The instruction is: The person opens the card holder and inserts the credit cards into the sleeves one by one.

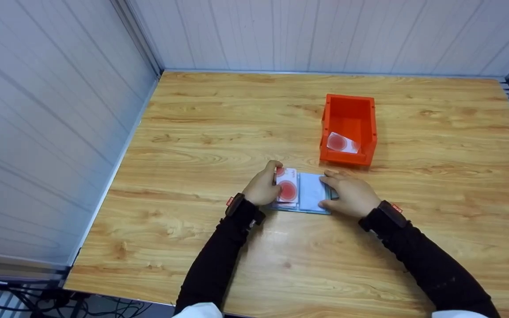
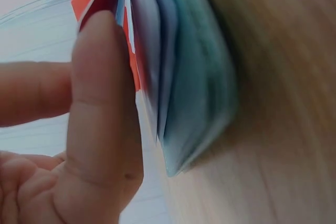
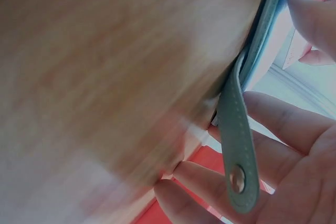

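An open card holder (image 1: 313, 211) with a pale green-blue cover lies on the table, clear sleeves inside. Over its left half, my left hand (image 1: 263, 185) pinches a white card (image 1: 293, 194) with red circles between thumb and fingers. In the left wrist view the card (image 2: 100, 4) stands off the sleeves, tilted. My right hand (image 1: 352, 192) holds the right edge of the holder, thumb and index finger on the pale page. The holder's strap (image 3: 239, 145), with a metal snap, sticks out past that hand's fingers in the right wrist view.
An orange open-front bin (image 1: 351, 99) stands behind the right hand, with a red-circled card (image 1: 342, 142) lying inside near its front. The wood-grain table (image 1: 219, 123) is bounded by white panels (image 1: 254, 35) at the back and sides. Cables (image 1: 117, 307) hang below the front left edge.
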Demonstrator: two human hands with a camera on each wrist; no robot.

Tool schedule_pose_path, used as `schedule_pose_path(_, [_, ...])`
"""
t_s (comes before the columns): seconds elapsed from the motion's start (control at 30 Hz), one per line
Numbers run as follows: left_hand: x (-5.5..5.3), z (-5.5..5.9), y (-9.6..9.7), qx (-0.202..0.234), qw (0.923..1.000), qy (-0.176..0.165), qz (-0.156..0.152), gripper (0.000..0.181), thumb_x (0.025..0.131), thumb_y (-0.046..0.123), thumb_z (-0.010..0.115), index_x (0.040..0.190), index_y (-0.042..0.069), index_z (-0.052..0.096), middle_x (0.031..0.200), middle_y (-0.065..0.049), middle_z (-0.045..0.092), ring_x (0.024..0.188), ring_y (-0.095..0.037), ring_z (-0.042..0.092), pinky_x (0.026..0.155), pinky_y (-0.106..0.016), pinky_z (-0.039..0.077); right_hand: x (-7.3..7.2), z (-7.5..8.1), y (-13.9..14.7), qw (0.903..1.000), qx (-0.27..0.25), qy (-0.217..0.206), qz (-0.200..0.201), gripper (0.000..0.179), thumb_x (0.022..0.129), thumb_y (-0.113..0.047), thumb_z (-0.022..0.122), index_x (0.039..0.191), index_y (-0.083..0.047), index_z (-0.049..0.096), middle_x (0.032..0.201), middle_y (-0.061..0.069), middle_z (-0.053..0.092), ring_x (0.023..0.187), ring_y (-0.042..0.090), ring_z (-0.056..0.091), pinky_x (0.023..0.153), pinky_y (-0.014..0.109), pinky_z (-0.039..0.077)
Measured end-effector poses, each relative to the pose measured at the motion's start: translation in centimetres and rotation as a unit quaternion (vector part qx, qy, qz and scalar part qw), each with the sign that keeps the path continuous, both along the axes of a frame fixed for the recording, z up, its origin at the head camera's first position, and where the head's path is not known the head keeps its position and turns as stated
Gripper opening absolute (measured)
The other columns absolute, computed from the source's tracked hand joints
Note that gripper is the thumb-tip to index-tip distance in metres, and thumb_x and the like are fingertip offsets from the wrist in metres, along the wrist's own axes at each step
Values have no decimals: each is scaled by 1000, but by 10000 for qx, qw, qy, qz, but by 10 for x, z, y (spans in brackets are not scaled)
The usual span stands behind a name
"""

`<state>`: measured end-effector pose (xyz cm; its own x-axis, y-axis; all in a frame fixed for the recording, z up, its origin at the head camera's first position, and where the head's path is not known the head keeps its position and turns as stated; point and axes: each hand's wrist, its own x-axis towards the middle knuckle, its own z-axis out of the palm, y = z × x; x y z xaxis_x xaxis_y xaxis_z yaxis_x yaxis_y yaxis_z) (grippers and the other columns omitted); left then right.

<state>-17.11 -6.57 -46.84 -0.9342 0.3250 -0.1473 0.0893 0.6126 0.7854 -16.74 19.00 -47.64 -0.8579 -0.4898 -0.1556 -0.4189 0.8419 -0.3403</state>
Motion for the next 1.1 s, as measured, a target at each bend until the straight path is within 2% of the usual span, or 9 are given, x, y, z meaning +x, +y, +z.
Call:
schedule_pose_path(0.13, [0,-1,1,61,10000,12,-1,56,81,-2,53,135,2,40,99,-13,60,86,-22,53,80,-32,46,-1,1,0,9999,33,-91,-47,75,82,-44,74,143,-6,50,150,18,45,138,46,40,112,60,32])
schedule_pose_path(0.23, [0,-2,3,78,10000,-54,1,56,82,-2,53,136,2,40,93,-12,59,83,-22,53,76,-30,45,-1,1,0,9999,40,-138,-54,76,83,-45,74,143,-6,49,151,17,44,138,45,39,113,60,31])
schedule_pose_path(0.33, [-1,-2,4,128,9998,-151,67,57,83,-3,55,138,3,39,97,-13,61,84,-22,54,76,-29,45,-1,1,-1,9999,30,-141,-40,75,83,-44,74,143,-6,50,150,18,45,139,45,39,113,59,31])
schedule_pose_path(0.43, [-2,-2,4,337,9991,-191,144,57,83,-5,54,137,1,39,96,-14,63,81,-19,55,70,-26,46,-1,1,-1,9999,26,-147,-42,75,83,-45,74,142,-6,50,150,18,45,139,45,39,113,59,31])
schedule_pose_path(0.53, [-3,-3,4,502,9983,-228,174,57,83,-7,54,137,0,38,90,-10,62,76,-17,55,63,-22,43,0,1,-1,9999,31,-134,-59,75,82,-45,74,142,-6,51,150,18,45,139,45,39,113,59,31])
schedule_pose_path(0.63, [-2,-4,6,356,9991,-166,166,56,83,-6,55,136,2,39,89,-8,60,75,-17,54,63,-22,43,0,1,-1,9999,21,-108,-63,75,82,-44,74,142,-6,51,150,18,45,138,45,39,113,60,31])
schedule_pose_path(0.83, [0,-3,9,-30,9998,-54,182,57,82,-4,57,135,5,39,100,-15,64,82,-21,55,73,-29,46,1,2,-1,9999,-17,-97,-78,75,82,-44,75,142,-6,51,150,18,45,138,46,39,113,60,31])
schedule_pose_path(0.93, [1,-2,11,-34,10000,-57,62,57,82,-4,57,135,4,38,92,-11,61,78,-19,54,71,-28,44,1,2,-1,10000,-38,-66,-57,74,82,-43,75,141,-5,51,149,19,46,138,46,40,113,59,31])
schedule_pose_path(1.1, [2,-3,16,59,9997,-206,-113,56,83,-2,57,136,3,38,74,0,49,67,-15,50,62,-24,40,1,1,-1,10000,-59,27,-40,73,81,-42,76,140,-5,53,147,20,48,137,47,40,113,58,33])
